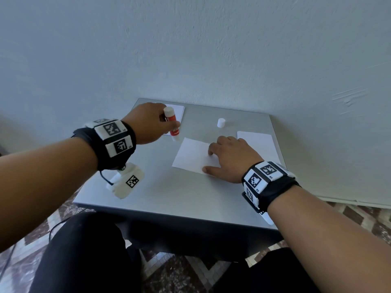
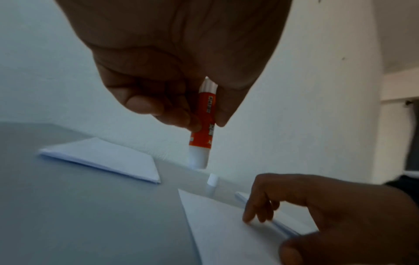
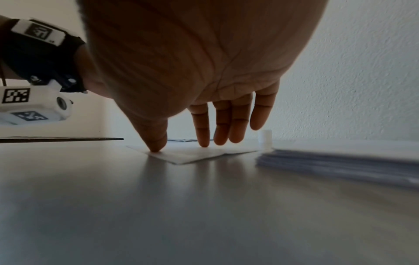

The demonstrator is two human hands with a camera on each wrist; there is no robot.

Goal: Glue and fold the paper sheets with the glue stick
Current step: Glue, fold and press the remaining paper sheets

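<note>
Grey table [image 1: 190, 208]; loose paper sheet [image 1: 191, 155] lying flat at centre, pinned by right hand [image 1: 230, 159], thumb and straight fingertips pressing its near-right part; left hand [image 1: 148, 121] off the sheet's far-left corner, fingers and thumb pinching glue stick [image 1: 171, 123]; stick's long axis near upright, uncapped end down, above the table, just short of the sheet; white cap [image 1: 221, 123] standing apart, far side.

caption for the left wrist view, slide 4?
Left hand holds uncapped glue stick above the table while right hand pins the paper sheet.
</note>
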